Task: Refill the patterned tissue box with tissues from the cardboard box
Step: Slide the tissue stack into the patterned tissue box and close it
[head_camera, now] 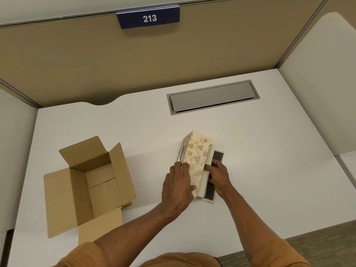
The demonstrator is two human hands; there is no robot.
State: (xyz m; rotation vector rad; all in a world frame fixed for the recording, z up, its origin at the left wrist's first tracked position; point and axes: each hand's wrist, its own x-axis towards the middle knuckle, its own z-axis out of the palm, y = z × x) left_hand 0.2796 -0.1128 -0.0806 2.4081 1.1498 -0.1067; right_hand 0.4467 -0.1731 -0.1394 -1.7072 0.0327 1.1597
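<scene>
We steady the patterned tissue box (196, 157) on its side, left hand (178, 186) gripping it, right hand (218, 175) apparently pressing its bottom flap (212, 191) shut; cardboard box (90, 182), at nine o'clock, sits empty.

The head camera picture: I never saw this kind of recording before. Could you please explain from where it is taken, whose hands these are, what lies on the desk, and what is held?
There is no machine here. A person wears one wide-angle camera on the head, looking forward and down, so you see their own arms reaching in from below.

On the white desk lies an open cardboard box at the left, flaps spread; its inside looks empty. Farther back is a grey hatch set into the desk, and a sign reading 213 hangs on the partition.

Both hands hold the patterned tissue box, which is tipped on its side. The left hand grips its near left side. The right hand rests at the opened underside, where a white block, probably the tissues, shows beside a dark flap.
</scene>
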